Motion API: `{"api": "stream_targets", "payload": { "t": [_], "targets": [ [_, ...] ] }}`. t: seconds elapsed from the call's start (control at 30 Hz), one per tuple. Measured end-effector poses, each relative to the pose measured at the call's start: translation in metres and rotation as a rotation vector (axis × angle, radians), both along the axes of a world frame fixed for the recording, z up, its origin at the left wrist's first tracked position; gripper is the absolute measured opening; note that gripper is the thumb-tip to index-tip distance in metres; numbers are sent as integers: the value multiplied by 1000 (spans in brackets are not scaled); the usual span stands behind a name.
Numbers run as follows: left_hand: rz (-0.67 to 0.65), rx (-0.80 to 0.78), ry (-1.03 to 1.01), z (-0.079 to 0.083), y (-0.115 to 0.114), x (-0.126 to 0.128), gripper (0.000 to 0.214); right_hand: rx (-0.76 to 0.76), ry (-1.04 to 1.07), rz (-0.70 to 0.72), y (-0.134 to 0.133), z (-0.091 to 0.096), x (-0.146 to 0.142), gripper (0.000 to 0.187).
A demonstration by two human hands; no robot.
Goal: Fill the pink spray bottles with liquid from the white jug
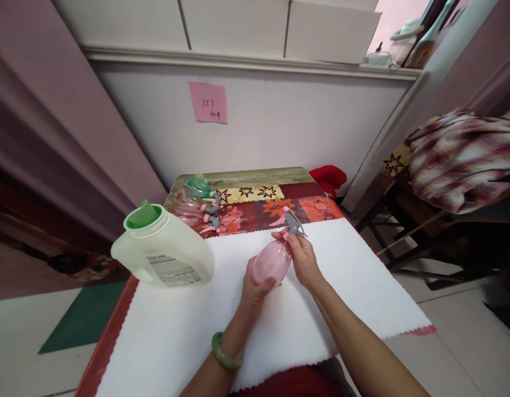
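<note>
A pink see-through spray bottle (272,262) is held tilted above the white table cover. My left hand (255,286) wraps round the bottle's body from below, thumb across its front. My right hand (303,258) has its fingers closed round the neck, just under the grey and pink trigger head (293,221). The head sits at the top of the bottle; whether it is fully tightened I cannot tell. To the left stands a large whitish jug (184,242) with a green spout insert (144,215) in its uncapped mouth.
Several spray bottles lie at the table's far left, among them a green one (197,187) and pink ones (186,209). A white sheet (354,275) covers most of the tabletop. A pink note (208,103) is on the wall; plaid cloth (465,160) lies at the right.
</note>
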State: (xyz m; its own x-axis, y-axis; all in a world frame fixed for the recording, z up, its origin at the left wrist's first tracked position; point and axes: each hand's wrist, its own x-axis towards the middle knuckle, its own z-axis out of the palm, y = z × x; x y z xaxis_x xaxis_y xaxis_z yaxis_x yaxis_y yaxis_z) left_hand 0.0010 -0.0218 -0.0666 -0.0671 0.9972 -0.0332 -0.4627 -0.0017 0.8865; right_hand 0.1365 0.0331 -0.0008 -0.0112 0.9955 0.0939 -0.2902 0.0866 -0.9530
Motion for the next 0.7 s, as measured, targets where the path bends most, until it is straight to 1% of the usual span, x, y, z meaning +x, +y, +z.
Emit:
{"api": "stream_targets", "payload": {
  "t": [0.13,0.2,0.3,0.37,0.47,0.5,0.57,0.63,0.7],
  "targets": [
    [155,30,68,-6,3,2,80,-73,62,-156,-8,-1,-13,39],
    [181,35,83,-6,3,3,84,-94,66,-228,-12,2,-18,40],
    [165,34,81,-4,3,4,85,-85,62,-292,-16,9,-24,40],
    [147,32,73,-2,3,4,85,-98,90,-300,-16,14,-26,43],
    [135,26,55,1,1,5,84,-157,137,-296,-13,18,-28,48],
    [131,24,46,2,0,5,85,-173,126,-296,-12,19,-28,46],
    [108,21,22,4,-2,5,86,-170,62,-288,-11,19,-27,35],
    [75,16,-5,6,-4,5,88,-119,-12,-254,-10,19,-25,27],
    [42,6,-33,8,-4,5,91,-72,-39,-194,-10,19,-22,25]
  ]
}}
